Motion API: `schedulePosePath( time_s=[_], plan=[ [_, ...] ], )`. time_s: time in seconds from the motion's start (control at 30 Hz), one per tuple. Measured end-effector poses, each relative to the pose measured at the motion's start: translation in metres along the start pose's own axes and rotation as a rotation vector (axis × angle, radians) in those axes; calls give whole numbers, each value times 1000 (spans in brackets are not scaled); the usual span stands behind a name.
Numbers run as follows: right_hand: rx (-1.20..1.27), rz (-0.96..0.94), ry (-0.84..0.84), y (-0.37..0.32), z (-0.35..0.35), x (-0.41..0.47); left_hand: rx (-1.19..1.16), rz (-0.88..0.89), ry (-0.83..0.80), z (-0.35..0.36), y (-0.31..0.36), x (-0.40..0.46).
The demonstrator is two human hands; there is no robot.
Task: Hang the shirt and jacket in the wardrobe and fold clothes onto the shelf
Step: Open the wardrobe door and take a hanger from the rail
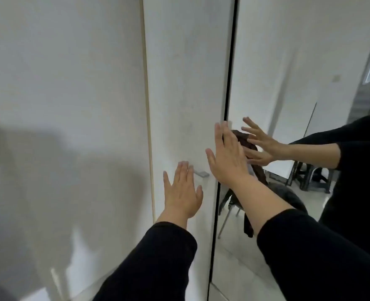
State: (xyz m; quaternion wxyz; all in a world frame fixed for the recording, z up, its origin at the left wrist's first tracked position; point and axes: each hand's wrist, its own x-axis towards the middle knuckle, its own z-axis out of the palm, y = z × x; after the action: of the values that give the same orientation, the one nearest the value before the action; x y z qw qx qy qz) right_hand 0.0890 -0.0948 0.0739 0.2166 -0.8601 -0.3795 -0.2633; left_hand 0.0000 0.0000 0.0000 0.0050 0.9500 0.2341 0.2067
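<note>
We see a pale wall (pixel 60 105) at far left, then the white wardrobe door (pixel 186 83). Our left hand (pixel 183 190) lies flat on it, fingers straight, tips at the metal handle (pixel 201 173). Our right hand (pixel 227 157) is spread flat by the door's black edge. Right of that, the mirror (pixel 288 61) reflects a brown jacket (pixel 255 168) draped over a chair (pixel 229 211).
</note>
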Motion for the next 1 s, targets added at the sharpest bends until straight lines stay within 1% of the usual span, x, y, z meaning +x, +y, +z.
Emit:
schedulePosePath(
  time_s=[0.1, 0.17, 0.27, 0.33, 0.4, 0.47, 0.53, 0.7, 0.83, 0.9, 1.0],
  plan=[
    [37, -23, 38, 7, 8, 24, 30, 5, -44, 13, 10, 26],
    [153, -13, 32, 7, 12, 36, 32, 17, -63, 18, 15, 40],
    [340, 51, 52, 4, 14, 47, 31, 52, -90, 20, 18, 55],
    [443, 108, 117, -2, 14, 53, -1, 100, -89, 22, 20, 66],
    [564, 212, 175, -11, 8, 60, -10, 159, -67, 21, 23, 75],
    [665, 337, 182, -14, 1, 68, 7, 197, -49, 17, 27, 79],
    [690, 391, 170, -14, -6, 74, -15, 206, -39, 11, 30, 77],
    [738, 386, 118, -19, -17, 77, -11, 213, -18, -9, 20, 62],
    [801, 380, 60, -33, -24, 72, -13, 258, 56, -34, 3, 50],
    [807, 343, 22, -45, -31, 66, 9, 260, 95, -46, -7, 45],
    [845, 281, -28, -67, -39, 55, 41, 213, 141, -58, -28, 34]
  ],
)
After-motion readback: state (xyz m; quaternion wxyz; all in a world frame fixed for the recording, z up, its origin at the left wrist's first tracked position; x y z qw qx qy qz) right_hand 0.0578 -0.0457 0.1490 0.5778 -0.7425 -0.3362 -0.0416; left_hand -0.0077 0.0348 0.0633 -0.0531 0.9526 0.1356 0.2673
